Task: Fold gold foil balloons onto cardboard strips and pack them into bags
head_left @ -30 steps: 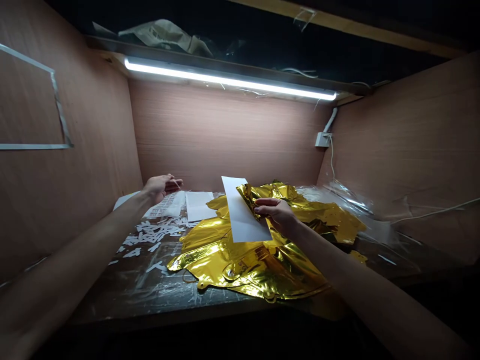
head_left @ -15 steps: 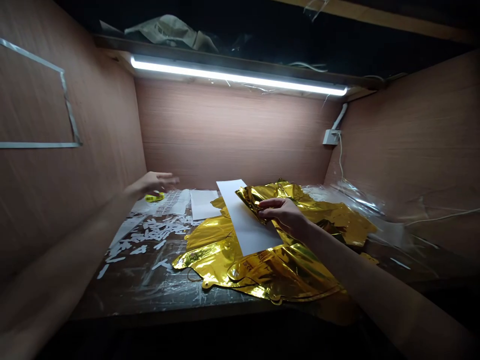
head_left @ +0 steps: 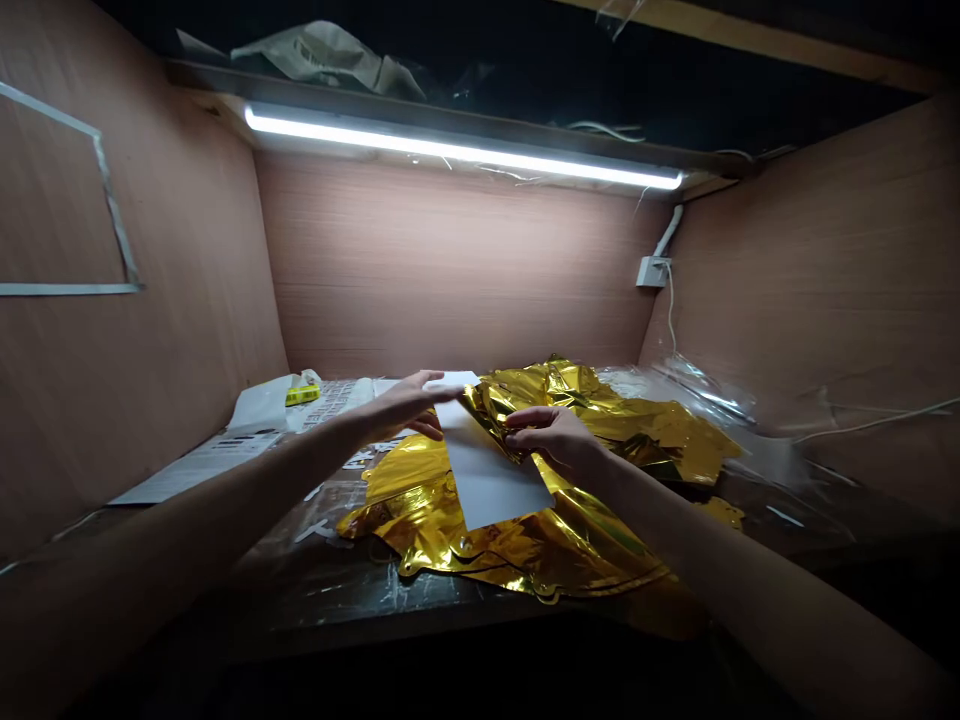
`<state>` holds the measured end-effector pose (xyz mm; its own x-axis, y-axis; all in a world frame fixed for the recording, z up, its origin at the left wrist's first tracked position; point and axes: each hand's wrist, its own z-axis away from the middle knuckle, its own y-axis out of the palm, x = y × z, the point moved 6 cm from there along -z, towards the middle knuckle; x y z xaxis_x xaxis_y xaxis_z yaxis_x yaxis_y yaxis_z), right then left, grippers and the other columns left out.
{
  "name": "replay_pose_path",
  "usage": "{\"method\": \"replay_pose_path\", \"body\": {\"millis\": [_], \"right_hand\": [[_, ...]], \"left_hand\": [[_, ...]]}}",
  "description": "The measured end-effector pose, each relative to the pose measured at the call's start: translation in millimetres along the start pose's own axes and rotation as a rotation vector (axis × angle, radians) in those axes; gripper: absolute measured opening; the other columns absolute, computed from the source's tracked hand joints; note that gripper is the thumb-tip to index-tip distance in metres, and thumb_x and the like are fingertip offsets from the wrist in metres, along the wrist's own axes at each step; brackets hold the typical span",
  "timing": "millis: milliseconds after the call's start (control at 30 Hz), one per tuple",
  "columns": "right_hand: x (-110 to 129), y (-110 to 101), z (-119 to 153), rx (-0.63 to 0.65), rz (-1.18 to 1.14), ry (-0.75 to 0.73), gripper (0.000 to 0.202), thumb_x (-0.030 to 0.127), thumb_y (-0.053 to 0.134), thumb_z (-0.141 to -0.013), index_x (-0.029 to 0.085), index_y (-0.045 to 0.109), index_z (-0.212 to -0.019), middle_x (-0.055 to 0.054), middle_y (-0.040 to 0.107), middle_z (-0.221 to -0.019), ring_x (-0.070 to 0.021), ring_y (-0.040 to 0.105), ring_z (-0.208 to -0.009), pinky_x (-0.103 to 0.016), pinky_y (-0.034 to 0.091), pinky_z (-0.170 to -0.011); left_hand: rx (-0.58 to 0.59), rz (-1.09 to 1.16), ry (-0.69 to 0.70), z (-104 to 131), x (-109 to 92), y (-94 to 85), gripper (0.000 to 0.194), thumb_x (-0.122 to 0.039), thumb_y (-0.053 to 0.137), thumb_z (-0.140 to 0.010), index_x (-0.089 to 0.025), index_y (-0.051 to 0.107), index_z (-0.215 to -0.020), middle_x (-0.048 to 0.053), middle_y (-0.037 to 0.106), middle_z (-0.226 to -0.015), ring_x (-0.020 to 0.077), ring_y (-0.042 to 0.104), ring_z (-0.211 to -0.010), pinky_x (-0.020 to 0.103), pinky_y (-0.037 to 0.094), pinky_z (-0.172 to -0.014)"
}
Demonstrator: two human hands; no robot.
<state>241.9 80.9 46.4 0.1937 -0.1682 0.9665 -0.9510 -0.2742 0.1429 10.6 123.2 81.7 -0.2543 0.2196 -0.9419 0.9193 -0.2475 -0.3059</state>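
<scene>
2 hands meet over a white card (head_left: 487, 465) lying on crumpled gold foil (head_left: 525, 540) at the middle of the bench (head_left: 315, 590). Hidden or unclear: the near edge of the bench is lost in shadow; both forearms run out of the lower corners of the view; the print on the paper sheets (head_left: 217, 450) at the left is too small to read; the clear plastic film (head_left: 705, 400) at the right shows only as glints.

Left hand (head_left: 405, 405): fingers extended and nearly flat, tips on the far left corner of the white card, thumb beneath its edge; whether they pinch the card or merely press it cannot be told. Right hand (head_left: 551, 435): fingers curled, clamping a fold of gold foil against the card's right edge, thumb on top.

Card position: tilted, far end toward the back wall, near end resting on the foil, which spreads to the bench's front edge and rightward toward the plastic film. A small yellow object (head_left: 301, 395) lies on the paper near the left wall, well apart from both hands. Open room: bare dark bench surface at front left, between the foil and the paper sheets. Walls close in on 3 sides; a strip light (head_left: 457, 152) runs overhead along the back.
</scene>
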Motion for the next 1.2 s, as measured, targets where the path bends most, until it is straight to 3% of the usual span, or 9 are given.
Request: {"method": "replay_pose_path", "body": {"millis": [167,267,367,433,633,733,833,1033,1200], "right_hand": [[-12.1,-6.0,11.6,-0.059,0.264,0.064,0.037,0.019,0.093,-0.048,0.014,0.083,-0.083,-0.007,0.076,-0.073,-0.0144,0.066,-0.061,-0.029,0.053,-0.063],[-17.0,-9.9,17.9,-0.088,0.445,0.106,0.033,0.02,0.09,-0.055,0.016,0.084,-0.087,-0.008,0.078,-0.078,-0.0138,0.064,-0.062,-0.027,0.052,-0.062],[-20.4,-9.8,19.2,-0.056,0.552,0.147,0.029,0.025,0.087,-0.064,0.017,0.084,-0.092,-0.008,0.078,-0.078,-0.015,0.065,-0.065,-0.027,0.051,-0.062],[-21.8,-6.4,17.0,0.018,0.585,0.157,0.026,0.031,0.083,-0.071,0.017,0.084,-0.093,-0.009,0.078,-0.081,-0.0165,0.066,-0.068,-0.028,0.051,-0.063],[-29.8,10.2,13.3,0.317,0.564,0.222,0.035,0.046,0.074,-0.081,0.013,0.083,-0.086,-0.008,0.075,-0.076,-0.0141,0.06,-0.064,-0.026,0.045,-0.059],[-33.7,14.9,14.5,0.41,0.623,0.278,0.034,0.044,0.07,-0.084,0.013,0.083,-0.088,-0.005,0.071,-0.068,-0.0115,0.053,-0.056,-0.024,0.038,-0.052],[-24.6,20.7,13.4,0.495,0.815,0.193,0.029,0.037,0.067,-0.087,0.018,0.084,-0.099,-0.003,0.073,-0.073,-0.012,0.056,-0.06,-0.023,0.039,-0.055],[-2.9,28.1,-3.3,0.546,1.267,-0.118,0.03,0.034,0.063,-0.093,0.023,0.08,-0.115,-0.003,0.072,-0.069,-0.0151,0.061,-0.064,-0.027,0.043,-0.065],[-14.8,36.8,-18.1,0.676,1.285,-0.344,0.045,0.041,0.06,-0.099,0.025,0.063,-0.141,-0.013,0.065,-0.131,-0.0241,0.064,-0.112,-0.037,0.049,-0.098]], "left_hand": [[-0.125,-0.041,0.029,3.4,23.3,26.1,0.048,-0.034,0.078,-0.084,-0.008,0.064,-0.121,0.015,0.071,-0.099,0.0172,0.068,-0.07,0.028,0.055,-0.062],[-0.151,-0.513,0.106,11.7,22.3,20.6,0.04,-0.045,0.062,-0.095,-0.015,0.068,-0.121,0.01,0.071,-0.083,0.0214,0.069,-0.069,0.033,0.053,-0.066],[-0.33,-1.142,0.203,28.8,1.7,16.2,0.049,-0.058,0.05,-0.099,-0.019,0.075,-0.114,0.013,0.07,-0.077,0.0308,0.07,-0.076,0.041,0.05,-0.07],[-0.341,-1.29,0.241,40.4,-7.9,23.8,0.052,-0.058,0.044,-0.101,-0.018,0.078,-0.104,0.014,0.07,-0.076,0.0325,0.07,-0.075,0.043,0.049,-0.07],[0.03,-0.987,0.674,90.7,-13.4,88.1,0.046,-0.048,0.064,-0.093,-0.015,0.067,-0.124,0.013,0.071,-0.117,0.026,0.069,-0.1,0.038,0.056,-0.085],[0.126,-0.919,0.616,103.7,-1.7,105.7,0.045,-0.041,0.069,-0.086,-0.011,0.067,-0.12,0.015,0.071,-0.114,0.028,0.069,-0.102,0.039,0.058,-0.087],[0.178,-0.933,0.506,102.5,12.1,110.9,0.038,-0.035,0.062,-0.09,-0.01,0.067,-0.118,0.014,0.073,-0.104,0.0275,0.071,-0.093,0.04,0.06,-0.083],[0.137,-0.898,0.622,98.4,23.8,109.9,0.039,-0.034,0.055,-0.094,-0.007,0.068,-0.119,0.018,0.074,-0.113,0.0304,0.07,-0.11,0.044,0.057,-0.098],[0.063,-0.898,0.728,104.3,21.9,109.5,0.044,-0.04,0.059,-0.093,-0.006,0.07,-0.119,0.017,0.074,-0.119,0.0298,0.069,-0.115,0.04,0.054,-0.105]]}}
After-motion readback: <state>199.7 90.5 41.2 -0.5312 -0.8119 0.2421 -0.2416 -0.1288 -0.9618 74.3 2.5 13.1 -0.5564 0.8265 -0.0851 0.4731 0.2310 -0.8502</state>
